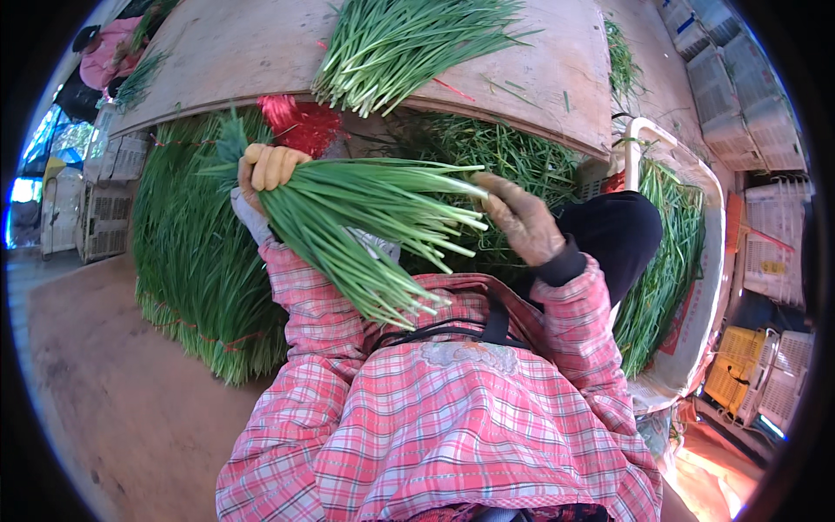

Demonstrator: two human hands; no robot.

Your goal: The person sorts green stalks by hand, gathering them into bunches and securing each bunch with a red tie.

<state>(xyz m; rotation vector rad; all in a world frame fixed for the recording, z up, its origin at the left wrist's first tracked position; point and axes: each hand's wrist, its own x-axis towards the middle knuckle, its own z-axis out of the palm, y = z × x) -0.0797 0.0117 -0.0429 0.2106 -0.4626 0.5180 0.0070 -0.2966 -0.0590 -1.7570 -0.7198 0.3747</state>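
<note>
My left hand [269, 171] is closed around the leafy part of a bunch of long green Chinese chives [365, 196]. Their pale stem ends fan out to the right and down over my lap. At the tip of the upper stems is my right hand [518, 215], its thumb and fingers at the end of a stalk; whether it pinches one I cannot tell. Another pile of chives [404, 52] lies on the wooden board [248, 59] in front of me. Red ties [303, 127] hang in a cluster below the board's near edge.
Tied chive bundles [202, 261] stand on the floor at left. Loose green leaves [509, 156] lie under the board. A white plastic crate [714, 261] at right holds more leaves. Stacked crates [737, 98] line the right side. Another person [107, 55] sits at the far left.
</note>
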